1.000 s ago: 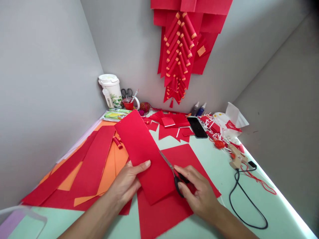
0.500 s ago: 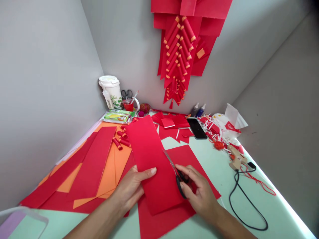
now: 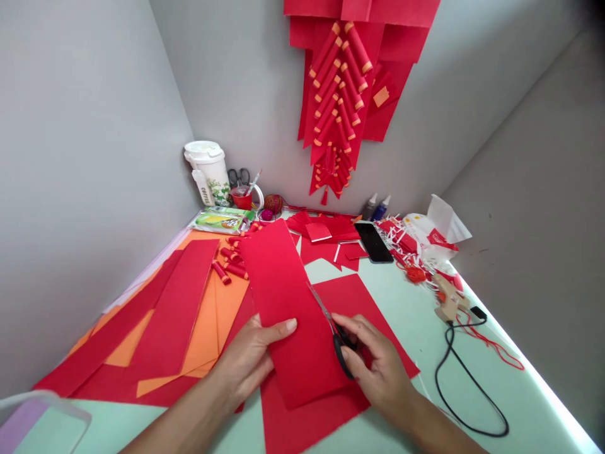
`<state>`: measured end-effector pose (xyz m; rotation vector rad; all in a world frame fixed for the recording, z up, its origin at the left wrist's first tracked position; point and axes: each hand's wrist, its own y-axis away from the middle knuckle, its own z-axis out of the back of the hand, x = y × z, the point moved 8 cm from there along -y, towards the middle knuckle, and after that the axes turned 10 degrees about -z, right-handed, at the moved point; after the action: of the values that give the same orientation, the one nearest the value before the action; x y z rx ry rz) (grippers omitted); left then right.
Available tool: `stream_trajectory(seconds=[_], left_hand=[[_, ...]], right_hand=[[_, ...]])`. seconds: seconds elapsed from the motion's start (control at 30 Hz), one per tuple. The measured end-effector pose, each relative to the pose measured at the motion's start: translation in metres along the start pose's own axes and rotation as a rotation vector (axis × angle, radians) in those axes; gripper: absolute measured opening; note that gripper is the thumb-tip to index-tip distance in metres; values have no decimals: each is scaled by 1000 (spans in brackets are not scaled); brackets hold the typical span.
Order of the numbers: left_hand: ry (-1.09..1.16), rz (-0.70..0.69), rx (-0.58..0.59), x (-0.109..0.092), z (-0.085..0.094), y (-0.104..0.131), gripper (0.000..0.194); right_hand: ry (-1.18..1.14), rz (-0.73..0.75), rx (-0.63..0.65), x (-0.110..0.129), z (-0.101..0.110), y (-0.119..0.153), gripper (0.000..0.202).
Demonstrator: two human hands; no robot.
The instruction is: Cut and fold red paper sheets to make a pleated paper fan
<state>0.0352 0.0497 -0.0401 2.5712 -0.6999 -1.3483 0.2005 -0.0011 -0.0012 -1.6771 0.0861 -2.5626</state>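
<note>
A long red paper sheet (image 3: 283, 277) is held up over the table, its left side pinched between the thumb and fingers of my left hand (image 3: 258, 353). My right hand (image 3: 378, 359) grips black-handled scissors (image 3: 341, 347), whose blades lie at the sheet's right edge, pointing up and left. Under the held sheet lies a larger red sheet (image 3: 354, 302). Left of my hands, red strips (image 3: 179, 302) overlap orange sheets (image 3: 227, 306).
Small red rolls (image 3: 231, 254), a red cup (image 3: 242, 200) and a white coffee cup (image 3: 210, 170) stand or lie behind. A phone (image 3: 374, 242), glue gun (image 3: 447, 299) and looped black cable (image 3: 437, 372) are at right. Red firecracker decoration (image 3: 340, 94) hangs on the wall.
The view has shifted very slightly. Both hands, the scissors and the held sheet keep nearly the same positions.
</note>
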Motion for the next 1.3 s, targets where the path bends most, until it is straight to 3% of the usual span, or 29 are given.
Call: stream_trajectory(seconds=[0.4,0.63,0.77,1.3], left_hand=[[-19,8,-2,-1,-2,1,50],[4,-25,-34,-22,9,0,25],[-4,-82,-35,-31,10,-1,33],[37,-78,-96,-19,2,0,41]], right_hand=[[-9,-46,-5,0,0,0,39],[-39,-58,2,-4,1,1,40],[-28,-23,19,0,-1,4,39],[41,19,45,8,-1,4,43]])
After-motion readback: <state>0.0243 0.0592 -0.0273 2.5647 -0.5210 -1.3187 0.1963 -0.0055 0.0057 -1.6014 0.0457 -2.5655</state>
